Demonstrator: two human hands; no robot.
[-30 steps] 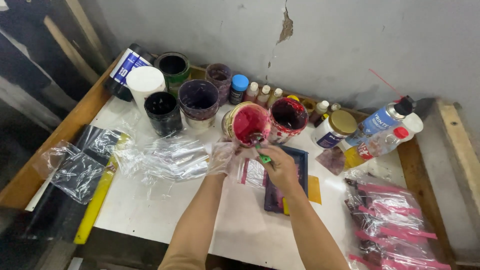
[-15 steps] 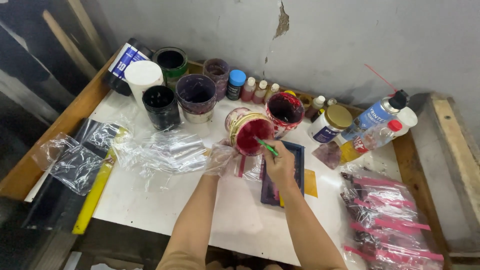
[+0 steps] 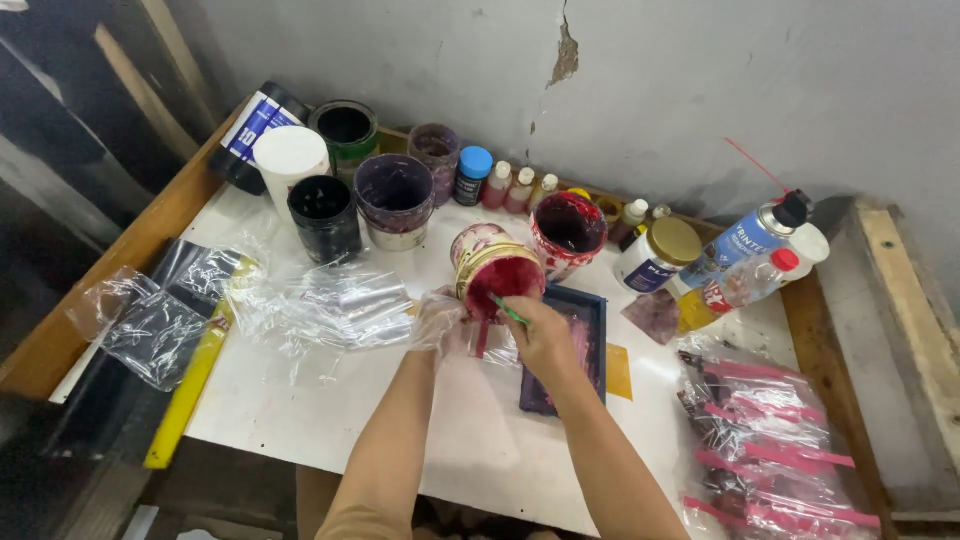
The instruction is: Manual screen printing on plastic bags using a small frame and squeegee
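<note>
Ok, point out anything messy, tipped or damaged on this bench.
The red paint tub is tipped toward the person, held by the plastic-covered left hand, with red dripping below it. Paint smears the dark tray. Wall plaster is cracked and flaking.

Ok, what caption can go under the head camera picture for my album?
Left hand in a clear plastic glove tips a pot of red paint while the right hand dips a green stick into it.

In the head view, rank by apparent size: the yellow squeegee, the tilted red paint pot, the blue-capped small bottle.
1. yellow squeegee, nearer the camera, so less sure
2. red paint pot
3. blue-capped bottle
</note>
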